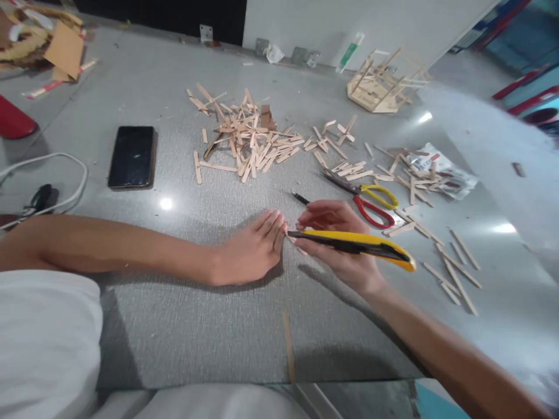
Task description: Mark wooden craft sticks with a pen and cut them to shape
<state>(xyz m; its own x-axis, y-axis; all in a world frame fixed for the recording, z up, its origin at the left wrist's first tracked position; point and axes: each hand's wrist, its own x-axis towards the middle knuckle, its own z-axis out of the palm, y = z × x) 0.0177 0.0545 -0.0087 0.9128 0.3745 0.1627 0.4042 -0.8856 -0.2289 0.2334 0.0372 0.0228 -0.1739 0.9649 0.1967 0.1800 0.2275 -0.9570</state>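
My right hand [338, 244] is wrapped round a yellow and black utility knife [353, 241], its tip pointing left at my left hand's fingertips. My left hand [253, 247] presses down on the grey table [196, 326], fingers together, on a small wooden stick [297, 247] that shows between the two hands. Most of that stick is hidden. Just behind my right hand lie scissors [367, 202] with one yellow and one red handle, and a thin black tool [300, 198].
Wooden stick pieces [257, 139] are heaped at the back middle, with more at the right. A phone [133, 157] and a white cable [81, 180] lie left. A stick frame [379, 90] stands at the back right, near a silver packet [454, 174].
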